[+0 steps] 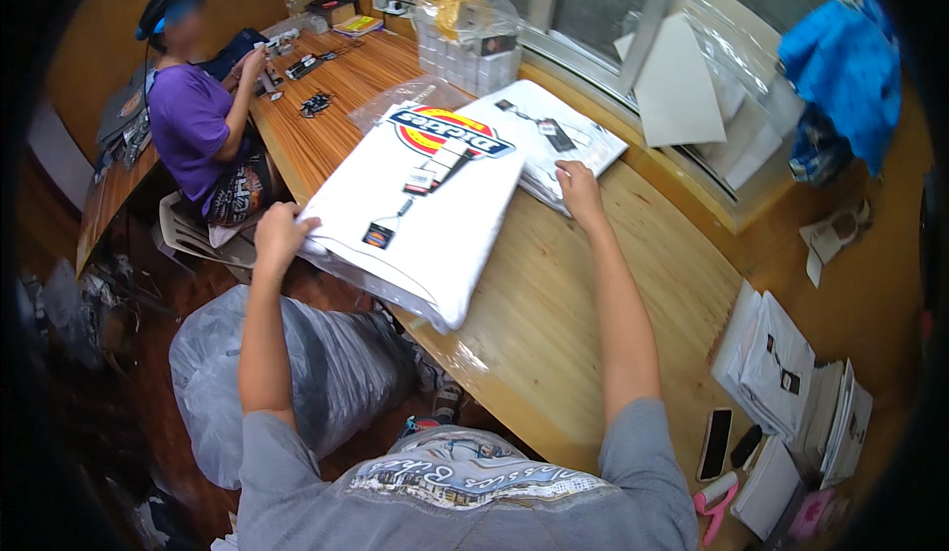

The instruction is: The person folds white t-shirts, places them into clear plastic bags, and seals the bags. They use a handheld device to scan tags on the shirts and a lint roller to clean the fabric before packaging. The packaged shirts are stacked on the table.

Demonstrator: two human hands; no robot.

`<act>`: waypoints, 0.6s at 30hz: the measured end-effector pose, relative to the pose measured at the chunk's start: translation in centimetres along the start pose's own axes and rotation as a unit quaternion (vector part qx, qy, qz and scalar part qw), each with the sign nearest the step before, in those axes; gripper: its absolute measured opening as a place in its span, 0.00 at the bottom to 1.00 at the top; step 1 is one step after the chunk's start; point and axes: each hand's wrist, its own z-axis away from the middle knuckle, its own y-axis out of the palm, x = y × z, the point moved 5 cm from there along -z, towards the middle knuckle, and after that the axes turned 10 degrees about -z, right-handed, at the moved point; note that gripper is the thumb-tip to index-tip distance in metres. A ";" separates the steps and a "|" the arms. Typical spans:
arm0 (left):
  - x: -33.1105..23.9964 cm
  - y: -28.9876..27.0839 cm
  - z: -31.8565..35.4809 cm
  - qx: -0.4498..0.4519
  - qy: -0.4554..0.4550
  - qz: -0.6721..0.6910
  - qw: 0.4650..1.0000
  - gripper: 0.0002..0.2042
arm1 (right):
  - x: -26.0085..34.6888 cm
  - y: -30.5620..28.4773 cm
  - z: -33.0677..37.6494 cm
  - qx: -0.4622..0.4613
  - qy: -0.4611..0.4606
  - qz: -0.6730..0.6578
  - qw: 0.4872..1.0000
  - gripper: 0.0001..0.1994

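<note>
Folded white shirt (pixel 435 205), colourful logo up, flat at table edge

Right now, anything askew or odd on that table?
Yes. The folded white shirt under the left hand lies skewed, its near corner hanging past the table edge. The right hand rests on a second bagged shirt. Nothing spilled or damaged.

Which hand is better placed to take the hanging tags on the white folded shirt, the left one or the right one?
Probably the left hand. It grips the near left edge of the white folded shirt, close to the tags. The right hand rests further away, on the other folded shirt beside it.
</note>
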 end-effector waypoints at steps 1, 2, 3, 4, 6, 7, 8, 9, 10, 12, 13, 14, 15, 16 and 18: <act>-0.5 -0.2 -0.1 -0.011 0.021 -0.014 1.000 0.17 | -0.1 2.0 -1.8 0.031 -0.002 0.005 1.000 0.13; -0.4 -0.1 -0.5 -0.006 0.036 -0.003 0.999 0.18 | -0.3 3.7 -3.4 0.040 -0.007 0.009 0.999 0.14; -0.4 0.1 -0.9 -0.001 0.052 0.008 0.999 0.19 | -0.6 5.0 -4.8 0.048 -0.011 0.014 0.999 0.15; 0.2 0.5 -1.2 0.029 0.037 0.005 0.999 0.19 | -0.4 6.9 -5.6 0.097 0.078 0.051 0.991 0.17; 0.5 0.2 -1.5 0.063 0.032 0.000 0.998 0.21 | 0.4 8.7 -7.2 0.164 0.118 0.106 0.974 0.18; 0.5 0.2 -1.7 0.063 0.039 0.002 0.997 0.21 | 0.1 8.6 -7.9 0.171 0.122 0.110 0.971 0.18; 0.3 0.4 -1.9 0.064 0.050 0.006 0.997 0.21 | -0.6 7.9 -8.9 0.156 0.111 0.081 0.978 0.17; 0.2 0.5 -2.1 0.065 0.061 0.011 0.996 0.22 | -1.2 7.2 -9.4 0.140 0.100 0.052 0.984 0.17; 0.7 0.6 -2.1 0.066 0.078 0.017 0.995 0.22 | -0.8 7.5 -9.2 0.128 0.230 -0.124 0.957 0.18; 1.1 0.7 -2.3 0.082 0.085 0.038 0.992 0.23 | -0.6 8.4 -7.3 0.064 0.347 -0.487 0.799 0.17; 0.8 0.7 -2.6 0.090 0.096 0.052 0.990 0.23 | -1.0 8.5 -6.5 0.059 0.379 -0.595 0.706 0.18; 1.0 0.7 -2.7 0.107 0.093 0.054 0.988 0.23 | 0.2 9.2 -5.2 0.066 0.391 -0.614 0.683 0.18; 1.1 0.7 -2.7 0.124 0.091 0.056 0.987 0.23 | 1.5 10.0 -3.3 0.072 0.402 -0.632 0.659 0.19; 1.2 0.7 -2.7 0.140 0.090 0.058 0.984 0.24 | 3.5 10.2 -1.3 0.077 0.411 -0.649 0.636 0.19; 1.5 0.7 -2.9 0.140 0.092 0.083 0.982 0.23 | 7.5 9.9 2.1 0.117 0.379 -0.667 0.630 0.20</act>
